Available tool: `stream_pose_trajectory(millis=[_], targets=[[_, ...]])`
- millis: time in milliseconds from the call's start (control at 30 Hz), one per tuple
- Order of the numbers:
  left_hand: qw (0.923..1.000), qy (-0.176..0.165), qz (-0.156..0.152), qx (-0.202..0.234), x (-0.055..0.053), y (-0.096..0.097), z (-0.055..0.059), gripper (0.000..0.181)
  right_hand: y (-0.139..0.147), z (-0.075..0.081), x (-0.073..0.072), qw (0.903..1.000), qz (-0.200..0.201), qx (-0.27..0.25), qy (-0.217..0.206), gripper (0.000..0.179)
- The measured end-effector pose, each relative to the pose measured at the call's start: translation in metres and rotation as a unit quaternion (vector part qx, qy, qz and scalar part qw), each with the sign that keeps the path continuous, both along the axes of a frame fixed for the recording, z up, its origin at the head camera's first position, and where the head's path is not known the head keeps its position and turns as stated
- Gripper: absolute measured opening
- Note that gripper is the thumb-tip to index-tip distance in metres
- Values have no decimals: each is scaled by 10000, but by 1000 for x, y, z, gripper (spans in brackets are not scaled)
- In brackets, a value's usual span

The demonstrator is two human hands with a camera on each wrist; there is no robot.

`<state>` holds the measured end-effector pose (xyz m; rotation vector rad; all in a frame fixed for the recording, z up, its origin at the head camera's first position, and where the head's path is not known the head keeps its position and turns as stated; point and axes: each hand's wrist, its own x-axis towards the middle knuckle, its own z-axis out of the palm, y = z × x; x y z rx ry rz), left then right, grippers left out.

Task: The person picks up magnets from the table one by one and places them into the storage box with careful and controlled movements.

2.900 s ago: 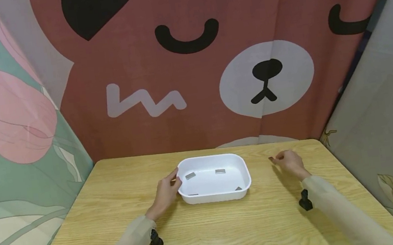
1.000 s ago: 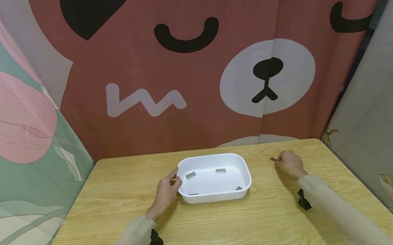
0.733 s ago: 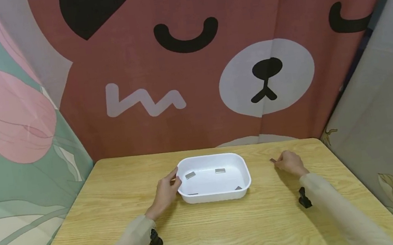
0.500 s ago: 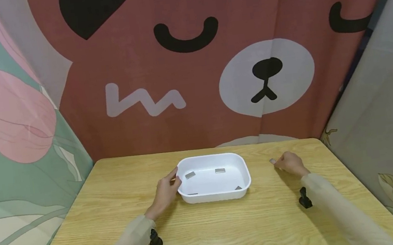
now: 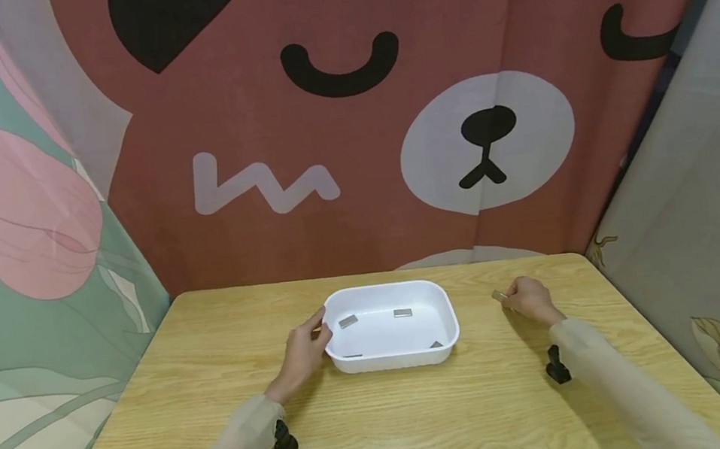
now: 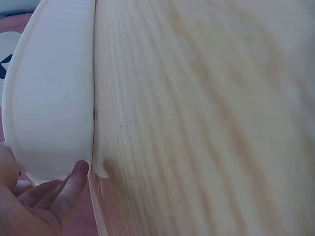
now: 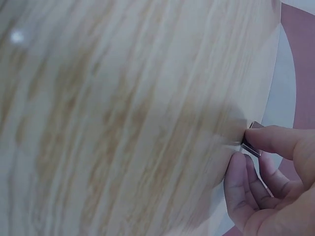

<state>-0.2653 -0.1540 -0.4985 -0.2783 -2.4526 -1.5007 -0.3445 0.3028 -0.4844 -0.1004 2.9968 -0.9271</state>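
Note:
My left hand (image 5: 302, 352) holds the left end of a white plastic tray (image 5: 392, 362), its thumb at the rim and its fingers against the outer wall (image 6: 54, 98). Off to the tray's right, above the table, my right hand (image 5: 531, 299) pinches a small shiny metal block (image 7: 253, 140) between thumb and fingers. In the head view this metal block (image 5: 499, 295) sticks out leftward from the fingertips. Inside the tray lie a flat silver piece (image 5: 402, 313), a tilted silver piece (image 5: 349, 322) and a grey corner piece (image 5: 436, 344). The front wall partly hides the corner piece.
The wooden table (image 5: 385, 418) bears the tray near its back edge. A brown bear-print curtain (image 5: 361, 232) hangs right behind it, with a floral curtain (image 5: 41, 342) at the left and a pale one (image 5: 708, 224) at the right. Black wrist cameras sit on both sleeves.
The metal block has turned in the right hand's fingers: it looked dark reddish and now shows a silvery side. The right hand has shifted only slightly. Left hand and tray stay put.

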Motion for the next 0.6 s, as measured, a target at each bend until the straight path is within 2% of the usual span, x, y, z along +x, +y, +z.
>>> stream_pose_trajectory(millis=[600], targets=[[10000, 15, 15, -89, 1, 0, 1, 45, -2, -3, 4, 9990, 85, -41, 427, 15]])
